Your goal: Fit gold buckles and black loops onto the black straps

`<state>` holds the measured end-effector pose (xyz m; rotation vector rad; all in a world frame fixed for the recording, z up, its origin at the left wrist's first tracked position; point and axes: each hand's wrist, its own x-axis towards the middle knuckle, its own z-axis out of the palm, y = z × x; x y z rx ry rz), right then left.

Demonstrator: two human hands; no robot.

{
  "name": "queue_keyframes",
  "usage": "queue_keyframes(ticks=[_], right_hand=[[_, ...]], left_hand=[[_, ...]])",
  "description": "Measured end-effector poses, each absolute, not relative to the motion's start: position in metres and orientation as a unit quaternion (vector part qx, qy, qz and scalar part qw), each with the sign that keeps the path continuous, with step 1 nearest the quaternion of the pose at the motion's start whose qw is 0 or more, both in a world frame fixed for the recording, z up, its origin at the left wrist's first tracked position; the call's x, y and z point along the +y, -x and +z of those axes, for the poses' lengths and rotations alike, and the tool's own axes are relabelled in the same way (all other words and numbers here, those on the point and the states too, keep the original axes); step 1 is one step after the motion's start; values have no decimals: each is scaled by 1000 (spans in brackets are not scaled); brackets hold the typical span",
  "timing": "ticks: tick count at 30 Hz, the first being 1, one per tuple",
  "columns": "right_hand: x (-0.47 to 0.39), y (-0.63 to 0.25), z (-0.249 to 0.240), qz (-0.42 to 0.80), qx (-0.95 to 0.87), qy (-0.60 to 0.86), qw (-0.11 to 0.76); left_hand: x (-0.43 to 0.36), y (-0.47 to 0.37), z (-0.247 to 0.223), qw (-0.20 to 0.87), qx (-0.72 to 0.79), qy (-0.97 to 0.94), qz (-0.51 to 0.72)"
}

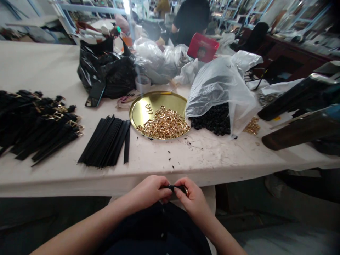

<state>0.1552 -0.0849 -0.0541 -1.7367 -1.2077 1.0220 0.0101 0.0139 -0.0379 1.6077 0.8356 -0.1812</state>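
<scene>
Just off the table's front edge, my left hand (155, 189) and my right hand (192, 194) pinch a short black strap (171, 187) between thumbs and fingers. A bit of gold metal, like a buckle (187, 191), shows at the right fingers; most of the strap is hidden. Beyond my hands, a round gold tray (172, 96) holds a heap of small gold buckles (164, 124). Left of it lies a stack of flat black strips (102, 143), with one single strip (126, 145) beside it. Farther left are piled black straps with gold buckles (47, 124).
A clear plastic bag (215, 85) spills small black pieces (212, 120) right of the tray. Several gold pieces (252, 126) lie beyond it, near two dark cylindrical objects (297, 131). Behind are a black bag (106, 67), a phone (95, 94) and a tape roll (142, 84). A person (192, 19) is across the table.
</scene>
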Motion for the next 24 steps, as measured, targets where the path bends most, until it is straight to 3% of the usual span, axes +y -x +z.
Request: queue_keyframes(ticks=[7,14,24], right_hand=[[-81,-156,-59,368,-513,673,385],[-82,-162,-51,334,-586,641,367],[-90,-169,-66,470,-411,668,406]], left_hand=[[22,-12,-38,686,368,-622,-88],[15,-16,-45,641,383,-662,-61],[12,-13,-31,586,379,-714,-56]])
